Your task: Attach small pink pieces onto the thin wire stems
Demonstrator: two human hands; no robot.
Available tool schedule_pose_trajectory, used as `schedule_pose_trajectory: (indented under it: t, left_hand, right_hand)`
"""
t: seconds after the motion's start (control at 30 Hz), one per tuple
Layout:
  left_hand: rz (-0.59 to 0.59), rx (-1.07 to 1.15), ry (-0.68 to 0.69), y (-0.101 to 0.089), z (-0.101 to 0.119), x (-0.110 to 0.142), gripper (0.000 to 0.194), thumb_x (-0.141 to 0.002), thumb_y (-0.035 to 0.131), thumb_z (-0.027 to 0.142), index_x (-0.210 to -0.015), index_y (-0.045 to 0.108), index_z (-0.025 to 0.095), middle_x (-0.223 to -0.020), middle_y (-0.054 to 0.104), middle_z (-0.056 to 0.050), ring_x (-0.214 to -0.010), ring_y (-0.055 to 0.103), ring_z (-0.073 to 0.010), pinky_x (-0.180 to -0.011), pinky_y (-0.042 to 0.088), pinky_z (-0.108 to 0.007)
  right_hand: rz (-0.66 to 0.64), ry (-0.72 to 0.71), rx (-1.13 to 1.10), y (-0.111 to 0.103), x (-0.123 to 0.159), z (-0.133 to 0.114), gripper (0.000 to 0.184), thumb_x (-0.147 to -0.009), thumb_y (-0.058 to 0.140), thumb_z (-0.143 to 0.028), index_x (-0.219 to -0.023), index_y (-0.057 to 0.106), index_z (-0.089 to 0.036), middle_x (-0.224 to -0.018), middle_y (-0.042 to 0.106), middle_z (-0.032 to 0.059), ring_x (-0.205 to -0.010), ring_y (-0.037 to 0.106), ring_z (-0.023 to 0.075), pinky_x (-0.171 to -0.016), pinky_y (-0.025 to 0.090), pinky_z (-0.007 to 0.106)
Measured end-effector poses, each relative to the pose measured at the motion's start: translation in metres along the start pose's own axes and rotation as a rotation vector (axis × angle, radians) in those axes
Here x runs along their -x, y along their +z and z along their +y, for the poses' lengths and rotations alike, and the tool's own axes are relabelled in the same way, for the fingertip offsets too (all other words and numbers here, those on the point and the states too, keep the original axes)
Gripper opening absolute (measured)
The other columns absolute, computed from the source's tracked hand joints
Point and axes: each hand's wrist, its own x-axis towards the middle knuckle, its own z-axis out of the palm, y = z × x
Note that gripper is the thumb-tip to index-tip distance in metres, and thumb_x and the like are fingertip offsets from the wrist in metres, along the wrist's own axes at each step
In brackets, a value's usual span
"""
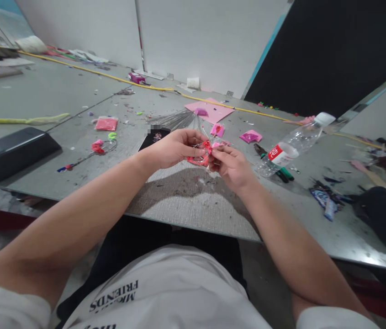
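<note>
My left hand [175, 147] and my right hand [230, 164] meet above the grey table [186, 196], both pinched on a small red bead-and-wire piece [203, 153]. The left fingers curl over its top and the right fingertips grip its right side. A fan of thin metal wires [179, 119] lies just behind the hands, next to a black phone [153, 137]. Small bags of pink beads [217, 130] lie close by.
A tipped plastic bottle [290, 146] lies to the right with markers [282, 172] under it. A pink sheet [209, 111], a pink bead bag [106, 123], a finished red flower [97, 146], a black case [11, 148] at left and a dark cloth [384, 217] at right are around.
</note>
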Motion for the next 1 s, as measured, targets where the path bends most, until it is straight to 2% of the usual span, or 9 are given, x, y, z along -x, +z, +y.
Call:
schedule_pose_trajectory:
  t: [0.37, 0.57, 0.8, 1.0]
  left_hand:
    - [-0.012, -0.03, 0.016, -0.0011, 0.0, 0.0013, 0.03, -0.077, 0.089, 0.016, -0.103, 0.073, 0.015, -0.092, 0.075, -0.004, -0.075, 0.072, -0.011, -0.067, 0.058, -0.022]
    - [-0.012, -0.036, 0.005, -0.0006, 0.0018, 0.0019, 0.03, -0.078, 0.088, 0.015, -0.103, 0.073, 0.015, -0.09, 0.074, -0.003, -0.073, 0.071, -0.01, -0.065, 0.057, -0.021]
    - [-0.016, 0.031, -0.007, 0.0004, 0.0018, 0.0005, 0.035, -0.072, 0.091, 0.012, -0.102, 0.072, 0.013, -0.086, 0.076, -0.005, -0.075, 0.073, -0.0125, -0.072, 0.06, -0.025]
    - [-0.01, 0.016, -0.033, 0.0028, 0.0052, 0.0023, 0.031, -0.075, 0.088, 0.01, -0.102, 0.071, 0.012, -0.085, 0.075, -0.004, -0.071, 0.07, -0.0101, -0.063, 0.056, -0.021]
  right_hand:
    - [-0.011, 0.048, -0.024, 0.0021, 0.0008, -0.0036, 0.023, -0.072, 0.085, -0.043, -0.076, 0.072, -0.024, -0.069, 0.065, -0.0013, -0.063, 0.055, 0.0132, -0.058, 0.043, 0.029]
    - [-0.007, 0.037, -0.019, 0.0021, 0.001, -0.0039, 0.018, -0.074, 0.083, -0.039, -0.078, 0.073, -0.024, -0.068, 0.064, -0.002, -0.064, 0.055, 0.013, -0.061, 0.045, 0.029]
    - [0.003, 0.048, -0.011, 0.0034, 0.001, -0.003, 0.02, -0.074, 0.082, -0.041, -0.076, 0.071, -0.024, -0.071, 0.067, -0.0009, -0.063, 0.057, 0.0131, -0.058, 0.044, 0.029]
    - [-0.002, 0.024, 0.013, 0.0012, 0.0003, 0.0002, 0.018, -0.076, 0.082, -0.04, -0.078, 0.074, -0.024, -0.068, 0.067, -0.0019, -0.061, 0.056, 0.0126, -0.058, 0.044, 0.029]
